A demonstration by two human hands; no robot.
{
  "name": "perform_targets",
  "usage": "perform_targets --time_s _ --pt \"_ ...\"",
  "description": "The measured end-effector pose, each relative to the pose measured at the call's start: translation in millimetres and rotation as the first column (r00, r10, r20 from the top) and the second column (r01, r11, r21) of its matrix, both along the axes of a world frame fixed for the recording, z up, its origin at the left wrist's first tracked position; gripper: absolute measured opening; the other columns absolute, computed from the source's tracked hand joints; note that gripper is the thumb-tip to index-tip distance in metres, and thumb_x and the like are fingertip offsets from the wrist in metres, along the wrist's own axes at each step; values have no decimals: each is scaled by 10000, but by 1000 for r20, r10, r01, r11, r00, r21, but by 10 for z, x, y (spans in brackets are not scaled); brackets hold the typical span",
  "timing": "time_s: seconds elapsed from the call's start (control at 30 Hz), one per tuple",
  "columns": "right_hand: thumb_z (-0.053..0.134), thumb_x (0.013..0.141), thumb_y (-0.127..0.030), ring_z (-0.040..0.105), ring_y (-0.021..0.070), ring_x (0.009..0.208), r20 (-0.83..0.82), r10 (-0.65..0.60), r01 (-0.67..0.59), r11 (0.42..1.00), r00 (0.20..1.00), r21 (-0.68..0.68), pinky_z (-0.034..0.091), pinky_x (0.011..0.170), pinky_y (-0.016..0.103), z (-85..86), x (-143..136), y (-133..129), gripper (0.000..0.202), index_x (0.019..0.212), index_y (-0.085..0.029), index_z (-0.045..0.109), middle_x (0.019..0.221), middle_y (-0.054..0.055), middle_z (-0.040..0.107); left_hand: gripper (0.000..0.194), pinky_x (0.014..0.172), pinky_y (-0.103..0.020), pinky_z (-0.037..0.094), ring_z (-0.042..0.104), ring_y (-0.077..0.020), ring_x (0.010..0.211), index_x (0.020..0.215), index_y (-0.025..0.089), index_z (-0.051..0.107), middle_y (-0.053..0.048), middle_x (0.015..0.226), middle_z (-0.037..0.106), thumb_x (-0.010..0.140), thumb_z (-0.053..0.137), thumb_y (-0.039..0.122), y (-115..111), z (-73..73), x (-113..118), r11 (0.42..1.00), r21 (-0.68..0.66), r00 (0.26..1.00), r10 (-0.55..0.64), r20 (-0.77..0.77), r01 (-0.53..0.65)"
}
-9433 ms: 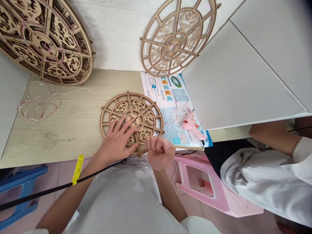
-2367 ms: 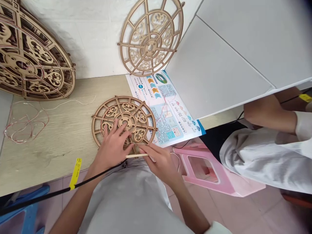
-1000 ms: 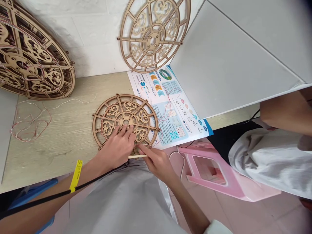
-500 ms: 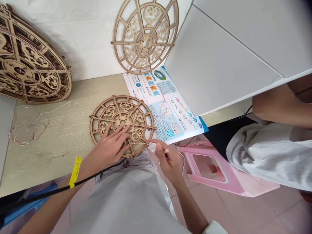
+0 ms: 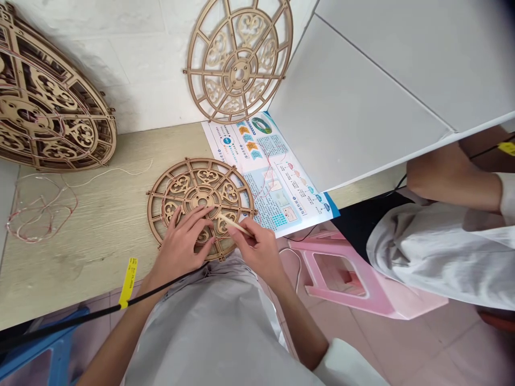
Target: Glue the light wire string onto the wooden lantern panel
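Observation:
A round wooden openwork wheel (image 5: 210, 194) lies on the table near its front edge, overhanging toward my lap. My left hand (image 5: 182, 242) rests on its lower left part with the fingers spread, the tips close to the hub. In my right hand (image 5: 259, 253) a slim pale wooden stick (image 5: 232, 221) is pinched, its tip pointing at the wheel right of the hub. Thin red and white wire (image 5: 269, 179) trails from the wheel's right side over a printed sheet (image 5: 309, 201). Whether the stick's tip touches the wood I cannot tell.
Stacked wooden wheels (image 5: 52, 107) lean at the left, another wheel (image 5: 240, 75) against the back wall. Tangled wire (image 5: 42, 209) lies on the table (image 5: 100, 236). A grey partition (image 5: 362, 91) stands right. Beyond are a pink stool (image 5: 346, 284) and another person's arm (image 5: 454, 174).
My right hand has moved up and left from below the wheel's edge to over the wheel. The stick now points at the openwork. My left hand stays on the wheel.

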State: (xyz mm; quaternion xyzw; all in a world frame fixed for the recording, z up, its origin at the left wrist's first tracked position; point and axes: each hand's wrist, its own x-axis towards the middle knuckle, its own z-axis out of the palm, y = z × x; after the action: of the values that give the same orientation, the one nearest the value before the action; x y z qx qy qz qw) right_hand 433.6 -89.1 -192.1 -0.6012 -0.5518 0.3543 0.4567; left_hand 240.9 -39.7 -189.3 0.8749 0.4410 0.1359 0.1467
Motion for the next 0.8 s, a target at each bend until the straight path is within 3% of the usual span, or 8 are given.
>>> perform_targets --time_s 0.07,0.17,0.23,0.33,0.53,0.8 --pt "574 964 -497 243 74 525 -253 -2 33 992 967 121 206 498 238 79 -58 3 527 629 -174 325 566 -36 271 244 1354 -480 142 390 -114 1491 1085 279 589 126 1538 428 986 423 428 -4 27 -4 999 -47 1000 8 13 -7" --pt "474 1015 -509 210 83 490 -610 149 48 955 778 294 204 501 259 181 -180 43 607 580 -172 218 516 -36 187 234 1352 -509 152 384 -130 1498 1074 281 599 120 1540 426 966 446 422 -9 64 7 996 -89 1000 26 17 -24" --pt "462 1023 -501 173 82 459 -703 225 44 939 675 342 176 483 264 214 -261 87 638 556 -165 186 478 -43 132 231 1349 -525 159 384 -137 1496 1069 282 600 120 1541 424 955 455 420 -5 78 22 994 -105 999 34 11 -32" --pt "476 1019 -505 163 76 446 -718 263 34 928 644 370 160 471 262 203 -341 148 659 547 -154 178 459 -43 135 236 1338 -549 180 369 -160 1502 1056 281 609 120 1562 393 942 463 425 12 86 37 991 -127 999 33 -15 -35" --pt "433 1033 -508 154 78 439 -706 287 43 911 648 410 151 466 260 117 -382 189 651 550 -156 175 463 -41 128 248 1287 -558 293 205 -244 1562 1034 280 638 170 1649 159 900 509 444 58 101 24 985 -161 997 57 -61 -66" --pt "481 1006 -565 168 65 427 -732 258 1 943 631 333 149 449 251 134 -407 219 690 533 -154 193 448 -46 142 247 1306 -580 253 163 -250 1577 1045 273 631 164 1654 146 887 515 423 59 120 38 974 -213 995 65 -82 -81"
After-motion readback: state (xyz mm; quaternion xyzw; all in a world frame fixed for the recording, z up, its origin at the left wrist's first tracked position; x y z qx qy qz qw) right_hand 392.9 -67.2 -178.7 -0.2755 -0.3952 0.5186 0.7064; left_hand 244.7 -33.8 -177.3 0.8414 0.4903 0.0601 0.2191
